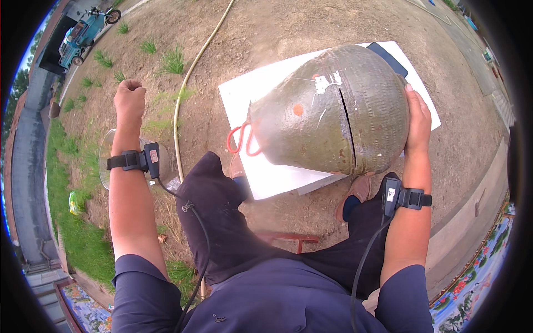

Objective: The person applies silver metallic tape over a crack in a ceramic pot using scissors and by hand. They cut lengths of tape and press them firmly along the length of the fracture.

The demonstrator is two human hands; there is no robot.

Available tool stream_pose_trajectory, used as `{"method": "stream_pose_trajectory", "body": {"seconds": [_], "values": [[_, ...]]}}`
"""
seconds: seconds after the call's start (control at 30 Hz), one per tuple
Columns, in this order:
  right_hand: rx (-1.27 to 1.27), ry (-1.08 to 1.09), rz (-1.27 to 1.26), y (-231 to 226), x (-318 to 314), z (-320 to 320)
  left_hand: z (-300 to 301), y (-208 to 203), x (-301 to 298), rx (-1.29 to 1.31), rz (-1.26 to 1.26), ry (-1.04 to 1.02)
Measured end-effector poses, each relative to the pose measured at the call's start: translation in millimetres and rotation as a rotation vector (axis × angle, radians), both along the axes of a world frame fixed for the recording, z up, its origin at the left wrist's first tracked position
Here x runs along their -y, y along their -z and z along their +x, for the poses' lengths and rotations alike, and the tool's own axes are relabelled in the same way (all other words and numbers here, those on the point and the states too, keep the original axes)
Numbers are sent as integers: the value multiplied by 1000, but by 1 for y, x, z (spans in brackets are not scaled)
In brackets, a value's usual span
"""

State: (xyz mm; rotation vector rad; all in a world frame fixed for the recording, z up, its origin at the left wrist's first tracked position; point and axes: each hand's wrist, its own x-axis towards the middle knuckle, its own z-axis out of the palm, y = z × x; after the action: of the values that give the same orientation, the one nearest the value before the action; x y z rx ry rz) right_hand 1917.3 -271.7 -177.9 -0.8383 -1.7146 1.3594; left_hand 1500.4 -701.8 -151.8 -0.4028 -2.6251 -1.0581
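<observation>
A large olive-brown glazed jar lies tilted on its side on a white board in front of me. A long dark crack runs across its body, and white patches and an orange spot mark the glaze. My right hand rests against the jar's right end, fingers stretched along it. Away from the jar, my left hand is raised at the left with its fingers closed; what they hold, if anything, I cannot make out. Scissors with red handles lie at the jar's left end, their blades partly hidden.
A dark flat object lies behind the jar on the board. A clear round container stands under my left forearm. A pale hose crosses the dirt. Grass tufts grow at the left; a blue three-wheeler stands far left.
</observation>
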Motion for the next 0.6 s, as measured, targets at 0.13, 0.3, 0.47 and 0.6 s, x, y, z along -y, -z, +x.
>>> {"method": "stream_pose_trajectory", "body": {"seconds": [0.13,0.3,0.47,0.6], "values": [[-4,15,19,0,2,-1,16,-11,-7,25,-46,14],[28,38,15,-5,5,1,26,-16,-11,169,51,61],[37,46,-10,1,-1,2,32,-17,-11,235,116,99],[76,99,-3,-1,2,1,32,-15,-12,318,177,109]]}}
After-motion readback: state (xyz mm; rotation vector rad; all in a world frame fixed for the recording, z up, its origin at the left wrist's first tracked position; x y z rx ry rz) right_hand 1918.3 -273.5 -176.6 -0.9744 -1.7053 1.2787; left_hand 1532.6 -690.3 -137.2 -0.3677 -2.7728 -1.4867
